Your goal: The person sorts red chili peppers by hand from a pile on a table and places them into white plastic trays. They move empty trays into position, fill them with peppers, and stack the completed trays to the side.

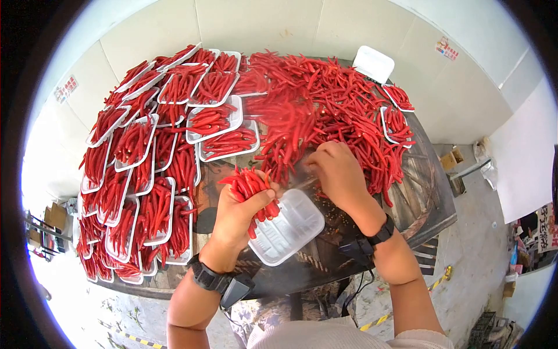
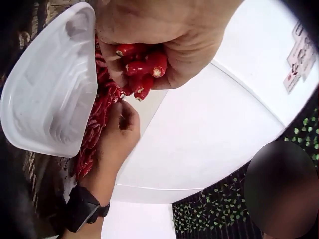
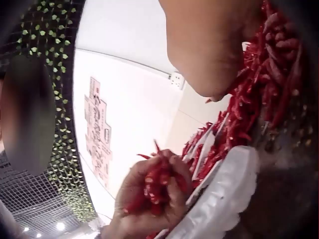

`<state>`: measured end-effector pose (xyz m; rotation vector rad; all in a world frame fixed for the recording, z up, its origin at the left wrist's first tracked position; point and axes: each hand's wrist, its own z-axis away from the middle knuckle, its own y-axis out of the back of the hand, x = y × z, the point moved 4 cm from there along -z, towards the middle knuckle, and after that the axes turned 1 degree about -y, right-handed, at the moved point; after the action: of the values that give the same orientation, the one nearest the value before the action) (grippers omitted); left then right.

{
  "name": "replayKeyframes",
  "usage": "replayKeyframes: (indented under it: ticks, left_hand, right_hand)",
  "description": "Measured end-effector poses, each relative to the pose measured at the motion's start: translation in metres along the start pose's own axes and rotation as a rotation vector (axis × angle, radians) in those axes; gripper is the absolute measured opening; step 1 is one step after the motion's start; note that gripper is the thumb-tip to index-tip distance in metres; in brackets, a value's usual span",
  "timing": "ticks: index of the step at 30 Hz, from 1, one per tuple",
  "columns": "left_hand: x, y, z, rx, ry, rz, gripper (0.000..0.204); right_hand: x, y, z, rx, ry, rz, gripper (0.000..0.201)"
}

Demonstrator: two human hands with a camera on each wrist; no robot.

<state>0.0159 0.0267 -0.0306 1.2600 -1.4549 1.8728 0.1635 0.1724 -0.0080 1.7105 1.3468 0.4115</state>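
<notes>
**Red peppers, trayed and loose, bunch in hand**

Step in hand, as I judge it: making up one tray's portion.

- My left hand [image 1: 233, 218]: fingers curled round a bunch of red peppers [image 1: 247, 187], stem ends downward, held just beside the tray in front of me.
- My right hand [image 1: 344, 174]: at the near edge of the loose pile [image 1: 334, 87]; fingers bent, but whether they pinch a pepper I cannot tell.
- Open tray [image 1: 293, 232]: clear white plastic, ribbed floor, nothing in it, on the counter [image 1: 419, 174].
- Filled trays [image 1: 236, 109], many: left side, overlapping, each heaped with peppers.
- Right-side trays [image 1: 383, 123]: two, peppers in both.
- Spare white tray [image 1: 374, 64]: far right corner; number stacked, if any, unclear.

Next move, I would say, calls for topping up the bunch, then laying it lengthwise without spilling.
</notes>
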Motion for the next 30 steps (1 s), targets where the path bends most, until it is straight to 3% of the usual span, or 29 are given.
replayKeyframes:
  ticks: [2,4,5,7,10,12,13,15,16,21,24,25,27,28,29,30]
  left_hand:
    - [0.0,-0.001,0.0,-0.008,0.0,0.017,0.02]
    - [-0.002,-0.005,0.0,-0.017,0.004,0.034,0.019]
    - [-0.003,-0.007,0.0,-0.016,0.003,-0.011,0.019]
    - [-0.001,-0.009,0.001,-0.015,0.002,-0.057,0.019]
    - [0.002,-0.015,0.003,-0.116,0.013,-0.222,0.014]
    - [0.001,-0.013,0.002,-0.096,-0.037,-0.277,0.015]
    - [0.002,-0.011,0.001,-0.077,-0.092,-0.332,0.015]
    - [0.005,-0.011,0.002,-0.078,-0.058,-0.325,0.016]
    - [0.007,-0.011,0.002,-0.079,-0.035,-0.316,0.017]
    - [0.026,0.002,0.005,0.021,0.059,-0.111,0.035]
    - [0.033,0.003,0.006,-0.016,0.028,-0.321,0.034]
    - [0.036,0.001,0.007,-0.021,0.034,-0.334,0.034]
    - [0.035,-0.012,0.012,-0.277,0.13,-0.503,0.034]
    - [0.036,-0.019,0.019,-0.24,0.168,-0.587,0.037]
    - [0.031,-0.019,0.02,-0.264,0.114,-0.779,0.041]
    - [0.031,-0.026,0.021,-0.321,-0.044,-1.02,0.042]
  right_hand:
    - [-0.007,0.01,-0.002,0.099,0.029,-0.054,0.021]
    - [-0.013,0.013,0.005,0.112,-0.262,-0.551,0.017]
    - [-0.022,0.013,0.007,0.11,-0.261,-0.552,0.017]
    - [-0.038,0.0,0.011,-0.055,-0.355,-1.036,0.014]
    - [-0.048,-0.002,0.011,-0.153,-0.4,-1.156,0.012]
    - [-0.046,-0.002,0.011,-0.255,-0.467,-1.273,0.008]
    - [-0.043,-0.001,0.01,-0.254,-0.475,-1.278,0.008]
    - [-0.041,0.007,0.008,-0.19,-0.29,-1.144,0.007]
    - [-0.037,0.014,0.006,-0.106,-0.187,-0.856,0.012]
    - [-0.02,0.01,0.018,-0.142,-0.257,-0.538,0.028]
    - [-0.026,0.002,0.025,-0.329,-0.094,-0.373,0.027]
    - [-0.027,0.004,0.024,-0.319,-0.102,-0.381,0.027]
    - [-0.027,0.006,0.025,-0.346,-0.173,-0.462,0.023]
    - [-0.027,0.01,0.025,-0.336,-0.181,-0.47,0.023]
    - [-0.028,0.012,0.025,-0.378,-0.176,-0.455,0.021]
    - [-0.028,0.013,0.027,-0.419,-0.171,-0.441,0.02]
